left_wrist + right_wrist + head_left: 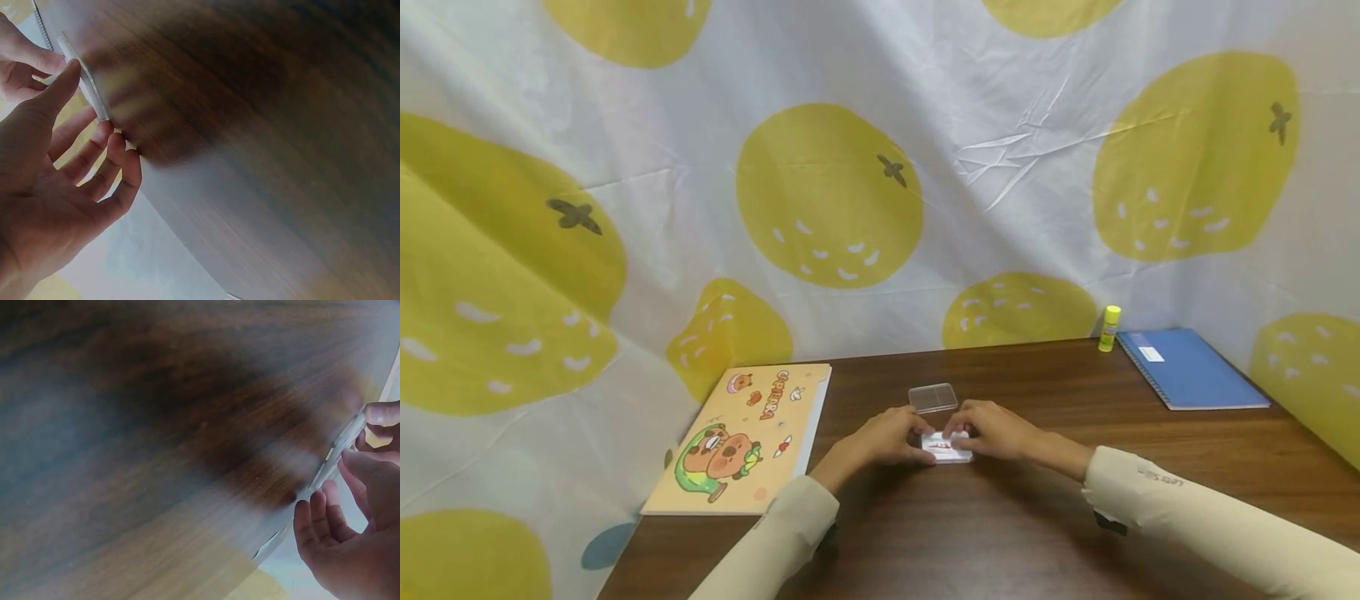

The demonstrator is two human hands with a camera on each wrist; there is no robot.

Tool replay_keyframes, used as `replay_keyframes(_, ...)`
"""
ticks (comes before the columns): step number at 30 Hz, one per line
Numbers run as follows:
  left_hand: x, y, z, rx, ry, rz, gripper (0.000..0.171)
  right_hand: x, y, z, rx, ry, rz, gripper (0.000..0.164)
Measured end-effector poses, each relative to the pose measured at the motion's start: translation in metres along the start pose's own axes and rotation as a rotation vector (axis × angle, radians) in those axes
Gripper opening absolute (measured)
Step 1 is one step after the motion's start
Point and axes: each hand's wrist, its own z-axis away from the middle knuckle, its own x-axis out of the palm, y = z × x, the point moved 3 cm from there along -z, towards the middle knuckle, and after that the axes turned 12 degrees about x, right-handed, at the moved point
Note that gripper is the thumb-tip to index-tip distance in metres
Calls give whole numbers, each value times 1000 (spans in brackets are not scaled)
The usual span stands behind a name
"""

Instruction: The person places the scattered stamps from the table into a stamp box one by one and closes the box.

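A small, flat, clear plastic case (953, 457) lies on the table between both hands, with a white card with red print (939, 446) in it. My left hand (889, 435) grips the case's left side, thumb at the near edge and a finger farther back. From the right, my right hand (996, 430) reaches over the case with bent fingers, its thumb and index finger pinching at the right side. In the left wrist view the case (94, 97) shows edge-on, touched by the left thumb. Just behind it lies a clear plastic lid (933, 397).
A peach capybara-print folder (752, 450) lies at the left. At the back right are a yellow glue stick (1108, 329), upright, and a blue spiral notebook (1198, 371). A fruit-print curtain (850, 333) hangs around the brown wooden table (970, 542).
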Motion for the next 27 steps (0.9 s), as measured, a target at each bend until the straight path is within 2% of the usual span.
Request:
replay_keyframes(7,-3,4,1,34,4,-30,44,-1,-2,0,-12,32,29,11)
replay_keyframes(17,-1,3,1,26,2,-22,42,5,0,-2,20,45,60,10)
replay_keyframes(27,-1,3,2,17,10,-15,41,8,-2,-5,8,51,79,9)
